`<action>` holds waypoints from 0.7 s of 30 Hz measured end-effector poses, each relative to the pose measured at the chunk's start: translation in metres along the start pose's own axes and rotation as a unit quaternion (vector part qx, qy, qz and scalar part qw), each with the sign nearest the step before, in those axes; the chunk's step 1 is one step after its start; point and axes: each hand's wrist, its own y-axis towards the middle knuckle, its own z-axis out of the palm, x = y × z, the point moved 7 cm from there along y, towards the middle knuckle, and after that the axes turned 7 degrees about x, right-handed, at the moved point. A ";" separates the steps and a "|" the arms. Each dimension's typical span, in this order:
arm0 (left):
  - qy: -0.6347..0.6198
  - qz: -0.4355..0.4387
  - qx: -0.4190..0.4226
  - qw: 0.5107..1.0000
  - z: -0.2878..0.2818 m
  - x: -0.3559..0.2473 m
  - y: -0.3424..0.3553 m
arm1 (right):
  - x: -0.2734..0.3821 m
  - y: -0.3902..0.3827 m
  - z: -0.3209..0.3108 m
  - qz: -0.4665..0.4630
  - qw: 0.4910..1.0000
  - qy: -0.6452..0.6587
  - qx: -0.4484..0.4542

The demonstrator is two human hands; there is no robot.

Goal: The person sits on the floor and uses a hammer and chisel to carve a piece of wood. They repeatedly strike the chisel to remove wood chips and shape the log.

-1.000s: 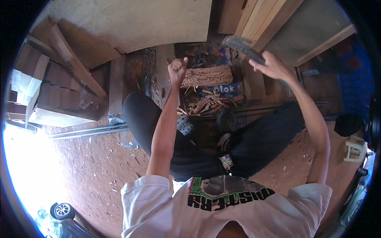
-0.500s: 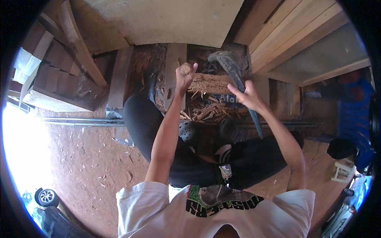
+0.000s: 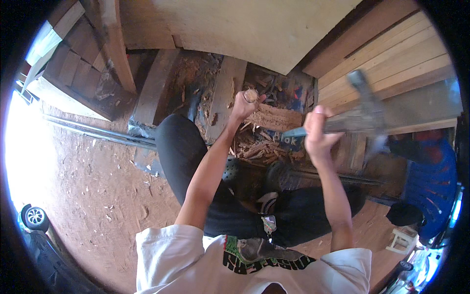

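Observation:
My left hand (image 3: 241, 107) is closed around an upright tool with a round pale wooden end (image 3: 251, 95); its lower part is hidden, so its kind does not show. Just beside it lies a rough, chipped piece of wood (image 3: 279, 117). Off to the right, my right hand (image 3: 320, 132) grips the blue-green handle of a hammer (image 3: 362, 85), whose head points away to the right and is blurred. The hammer is apart from the wooden tool end.
Wood chips (image 3: 259, 148) litter the ground before my feet. A large pale board (image 3: 230, 29) spans the far side, with stacked planks (image 3: 387, 73) at right. A person in blue (image 3: 431, 171) and a small white stool (image 3: 402, 240) are farther right.
The hammer has swung to the right, its head moving from above the wood to beyond my right hand. My left hand keeps its grip. The whole view has tilted slightly.

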 end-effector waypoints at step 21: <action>0.126 0.080 -0.011 0.989 0.016 0.012 0.008 | -0.112 -0.027 0.022 0.213 0.907 -0.320 0.171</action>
